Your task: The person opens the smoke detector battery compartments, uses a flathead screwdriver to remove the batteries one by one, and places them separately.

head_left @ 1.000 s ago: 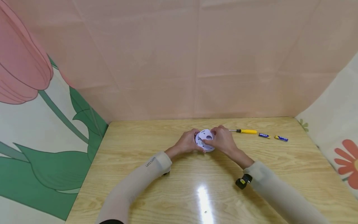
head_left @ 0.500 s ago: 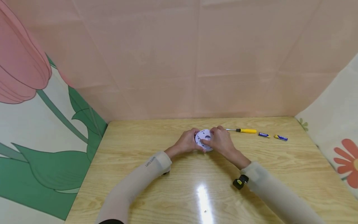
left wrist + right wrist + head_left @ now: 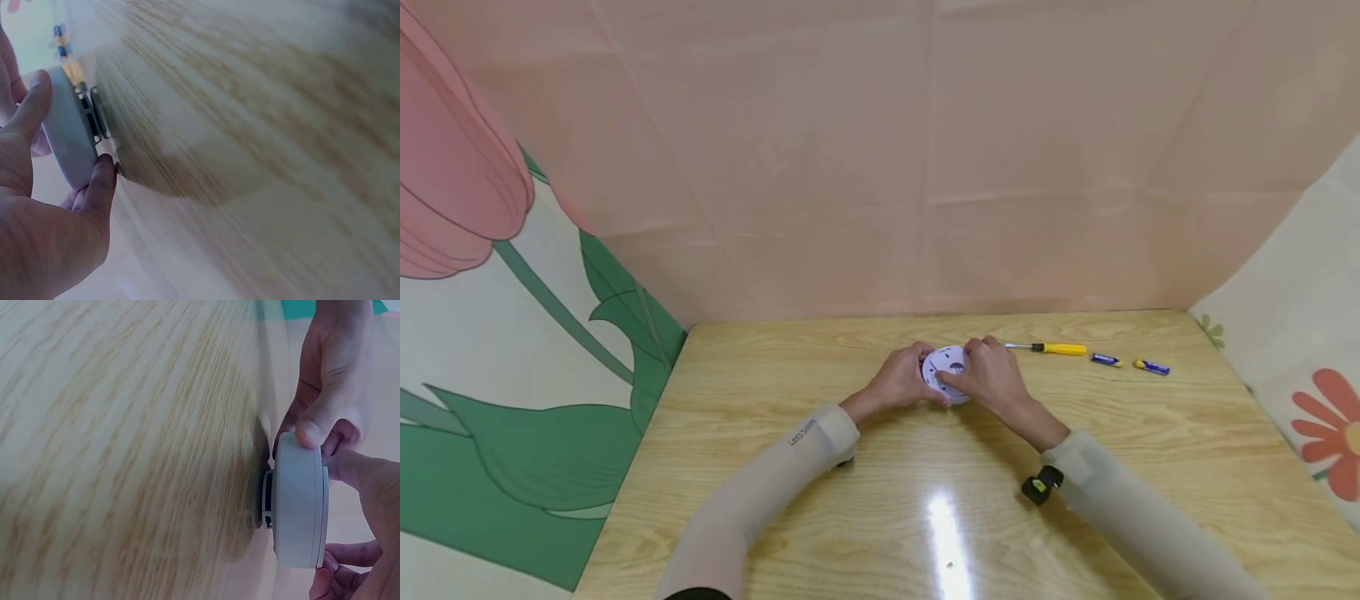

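A round white smoke detector (image 3: 297, 500) is held just above the table, its vented dark-slotted side facing down. My left hand (image 3: 898, 377) grips its rim from the left; the thumb and fingers (image 3: 103, 178) span the edge in the left wrist view. On its upturned back lies a thin white mounting plate (image 3: 945, 360) with small slots and a round hole. My right hand (image 3: 996, 371) pinches this plate at its right side, thumb over the face and fingers (image 3: 353, 553) curled at the edge. The plate sits nearly flush with the body in the right wrist view.
A yellow-handled screwdriver (image 3: 1063, 349) lies behind and right of my right hand. Two blue-and-yellow batteries (image 3: 1107, 360) lie farther right on the wooden table (image 3: 820, 517). A pink backdrop (image 3: 820, 167) rises at the table's back edge.
The plate, offset and tilted on the detector a second ago, has turned and settled flatter over its back. My right hand has moved slightly left with it; my left hand keeps its grip.
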### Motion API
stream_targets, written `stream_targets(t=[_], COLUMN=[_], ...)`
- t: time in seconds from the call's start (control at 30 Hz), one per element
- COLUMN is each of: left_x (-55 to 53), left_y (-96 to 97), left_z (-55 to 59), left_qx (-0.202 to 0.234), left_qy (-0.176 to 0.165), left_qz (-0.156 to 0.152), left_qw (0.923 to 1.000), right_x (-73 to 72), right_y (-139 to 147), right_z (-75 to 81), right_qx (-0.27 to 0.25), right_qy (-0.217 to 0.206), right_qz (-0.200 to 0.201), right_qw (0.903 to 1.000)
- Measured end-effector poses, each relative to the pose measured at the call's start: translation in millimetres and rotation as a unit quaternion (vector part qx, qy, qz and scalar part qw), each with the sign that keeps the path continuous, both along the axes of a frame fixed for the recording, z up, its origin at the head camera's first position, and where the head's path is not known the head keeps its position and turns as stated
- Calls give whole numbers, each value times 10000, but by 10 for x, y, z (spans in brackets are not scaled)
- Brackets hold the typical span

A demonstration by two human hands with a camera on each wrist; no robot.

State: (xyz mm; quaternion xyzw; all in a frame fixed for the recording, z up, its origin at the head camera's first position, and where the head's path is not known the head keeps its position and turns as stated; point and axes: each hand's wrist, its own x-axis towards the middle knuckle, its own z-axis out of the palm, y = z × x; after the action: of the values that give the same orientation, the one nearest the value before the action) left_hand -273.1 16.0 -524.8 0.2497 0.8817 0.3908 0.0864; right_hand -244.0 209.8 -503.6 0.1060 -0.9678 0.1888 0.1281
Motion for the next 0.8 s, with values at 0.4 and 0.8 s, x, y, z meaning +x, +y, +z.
stream_targets(t=[0.4, 0.8], left_x=[-4, -5], left_y=[-2, -10], left_z=[0, 16], left_qx=[-47, -23], left_qy=[-79, -147], left_qz=[-7, -78], left_qw=[10000, 9999], right_x=[-30, -35], right_y=[-1, 2], right_z=[-2, 11], right_qx=[25, -60], right_qy=[5, -116], right_qz=[-8, -82], right_qw=[10000, 9999])
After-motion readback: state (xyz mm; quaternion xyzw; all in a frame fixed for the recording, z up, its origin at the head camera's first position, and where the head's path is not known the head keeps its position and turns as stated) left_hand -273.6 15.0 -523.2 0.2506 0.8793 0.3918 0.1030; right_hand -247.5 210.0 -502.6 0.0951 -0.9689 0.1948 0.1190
